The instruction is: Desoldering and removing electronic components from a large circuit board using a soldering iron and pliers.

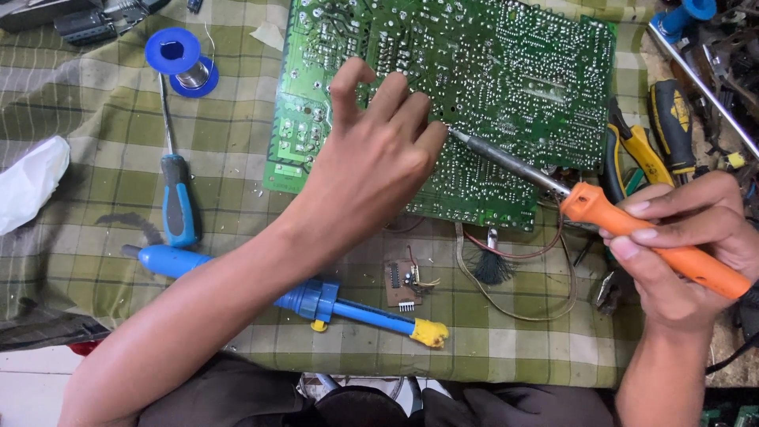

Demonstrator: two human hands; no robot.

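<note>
The right hand (688, 253) is wrapped around the orange handle of the soldering iron (601, 209), fingers curled over the top and thumb beneath. The left hand (371, 158) lies palm-down on the green circuit board (514, 71), fingers loosely spread and holding nothing; its fingertips press on the solder side.

The board is the reference. It lies solder side up on the checked cloth (95, 142), its upper edge cut off by the frame. Open cloth runs along its left edge and below its lower edge. Its right edge is crowded by yellow-handled pliers (640, 150).

The iron's long axis runs diagonally, from the handle beyond the board's lower-right corner up and left to the tip. The tip meets the board near its centre, just beside the left hand's outermost finger.

Left of the board lie a blue solder spool (180, 62) and a blue-handled screwdriver (175, 190). Below it lie a blue desoldering pump (300, 296), a small brown board (403, 282) and loose wires (522, 292).
</note>
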